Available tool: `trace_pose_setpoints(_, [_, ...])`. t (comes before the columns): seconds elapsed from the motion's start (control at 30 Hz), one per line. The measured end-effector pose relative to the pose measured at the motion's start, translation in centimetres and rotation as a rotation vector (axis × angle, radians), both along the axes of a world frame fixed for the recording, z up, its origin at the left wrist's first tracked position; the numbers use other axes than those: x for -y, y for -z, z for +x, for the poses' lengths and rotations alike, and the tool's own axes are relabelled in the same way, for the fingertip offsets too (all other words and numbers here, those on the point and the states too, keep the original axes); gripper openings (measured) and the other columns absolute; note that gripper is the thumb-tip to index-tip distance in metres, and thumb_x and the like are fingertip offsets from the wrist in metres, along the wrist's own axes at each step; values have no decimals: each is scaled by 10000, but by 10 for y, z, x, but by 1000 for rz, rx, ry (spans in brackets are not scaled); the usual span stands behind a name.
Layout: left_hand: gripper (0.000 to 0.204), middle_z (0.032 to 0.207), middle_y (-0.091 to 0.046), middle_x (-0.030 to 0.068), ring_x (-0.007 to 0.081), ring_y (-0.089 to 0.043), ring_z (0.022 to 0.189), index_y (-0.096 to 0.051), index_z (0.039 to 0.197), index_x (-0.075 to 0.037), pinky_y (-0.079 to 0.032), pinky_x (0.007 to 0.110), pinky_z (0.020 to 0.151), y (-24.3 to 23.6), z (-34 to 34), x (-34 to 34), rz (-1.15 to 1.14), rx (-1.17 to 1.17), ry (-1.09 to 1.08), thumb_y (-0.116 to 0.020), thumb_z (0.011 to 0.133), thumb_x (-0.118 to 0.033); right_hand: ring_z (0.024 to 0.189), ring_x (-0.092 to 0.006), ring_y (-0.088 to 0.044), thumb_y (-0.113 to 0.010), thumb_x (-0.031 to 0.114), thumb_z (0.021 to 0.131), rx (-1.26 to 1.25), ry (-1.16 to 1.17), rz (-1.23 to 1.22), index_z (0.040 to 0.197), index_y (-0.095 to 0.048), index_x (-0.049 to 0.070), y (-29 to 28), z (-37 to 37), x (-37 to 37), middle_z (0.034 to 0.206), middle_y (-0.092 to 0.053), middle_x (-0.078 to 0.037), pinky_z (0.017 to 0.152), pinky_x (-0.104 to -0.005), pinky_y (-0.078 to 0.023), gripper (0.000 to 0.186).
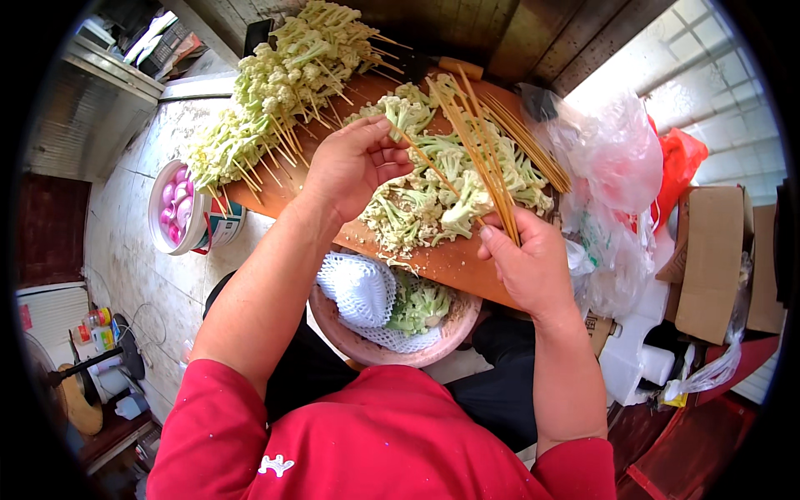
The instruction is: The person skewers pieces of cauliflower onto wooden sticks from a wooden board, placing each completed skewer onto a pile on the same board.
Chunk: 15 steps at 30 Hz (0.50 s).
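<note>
My left hand [354, 162] pinches the upper end of a thin skewer [433, 167], its fingertips against a pale cauliflower floret [402, 112]; whether it grips that floret too is unclear. My right hand [525, 258] is closed round a bunch of bamboo skewers [492, 167], with that slanting skewer reaching down toward it. Both hands are over an orange-brown board [442, 268] spread with loose cauliflower pieces [392, 208]. Skewered florets [283, 67] are heaped at its back left. More skewers [537, 150] lie at the right.
A bucket of peeled purple onions [177, 204] stands left. A pink basin [417, 358] with white netting and greens sits below the board. Clear and red plastic bags [612, 175], cardboard [708, 267] and white foam [625, 358] crowd the right. A wooden-handled tool [458, 68] lies behind.
</note>
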<state>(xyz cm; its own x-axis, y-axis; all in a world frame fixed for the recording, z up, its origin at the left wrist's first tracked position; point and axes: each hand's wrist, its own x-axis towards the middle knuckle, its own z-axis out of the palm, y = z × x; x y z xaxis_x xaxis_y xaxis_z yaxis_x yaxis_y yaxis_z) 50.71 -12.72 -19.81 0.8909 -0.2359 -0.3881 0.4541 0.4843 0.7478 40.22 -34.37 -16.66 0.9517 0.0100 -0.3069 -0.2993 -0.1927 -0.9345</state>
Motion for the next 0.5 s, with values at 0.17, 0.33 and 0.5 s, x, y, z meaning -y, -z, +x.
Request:
trace_pose_setpoints(0.17, [161, 878, -623, 129, 251, -634, 802, -520, 958, -37, -525, 391, 742, -9, 0, -7, -206, -78, 39, -487, 889, -178, 619, -79, -558, -585, 95, 833, -18, -16, -55, 928, -596, -36, 0, 3, -7, 676, -603, -23, 583, -234, -443, 162])
trace_pose_setpoints(0.33, [187, 905, -630, 135, 252, -646, 802, -505, 1001, -25, -553, 364, 711, -7, 1, -11, -147, -37, -119, -511, 920, -193, 622, -72, -555, -586, 88, 843, -22, -1, -36, 940, -596, -30, 0, 2, -13, 686, -599, -18, 577, -223, -440, 153])
trace_pose_setpoints(0.5, [192, 893, -633, 137, 231, -647, 781, -498, 1006, -3, -556, 352, 694, -7, 2, -13, -87, -24, -163, -550, 902, -156, 624, -68, -553, -589, 90, 850, -42, 17, -51, 941, -593, -28, -2, 1, -15, 691, -594, -14, 576, -214, -441, 149])
